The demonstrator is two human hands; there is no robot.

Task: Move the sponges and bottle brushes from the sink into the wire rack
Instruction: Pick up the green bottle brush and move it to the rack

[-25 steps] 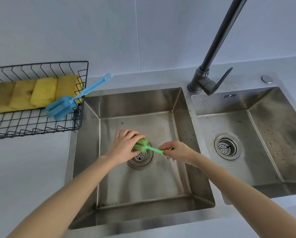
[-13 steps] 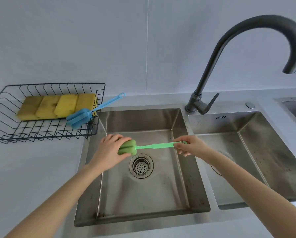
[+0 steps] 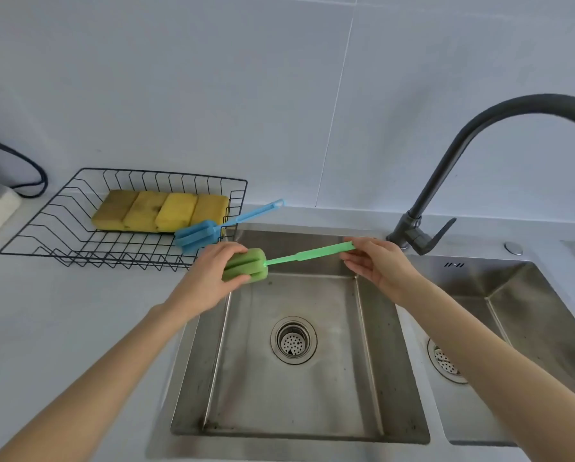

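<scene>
Green bottle brush point(image 3: 281, 260) held level, left hand point(image 3: 212, 278) clasping foam head, right hand point(image 3: 376, 266) pinching handle tip; wire rack point(image 3: 62, 248) lies just left, nearer left hand.

left arm point(image 3: 112, 368): bare, no sleeve | right arm point(image 3: 499, 371): bare, no sleeve | hands: no gloves, rings

Green bottle brush point(image 3: 289, 260) between both hands, light blue bottle brush point(image 3: 212, 228) just beyond the left hand point(image 3: 209, 281), four yellow sponges point(image 3: 161, 211) in black wire rack point(image 3: 62, 225), steel-grey sink point(image 3: 313, 378), dark grey faucet point(image 3: 446, 181) past the right hand point(image 3: 378, 266)
</scene>
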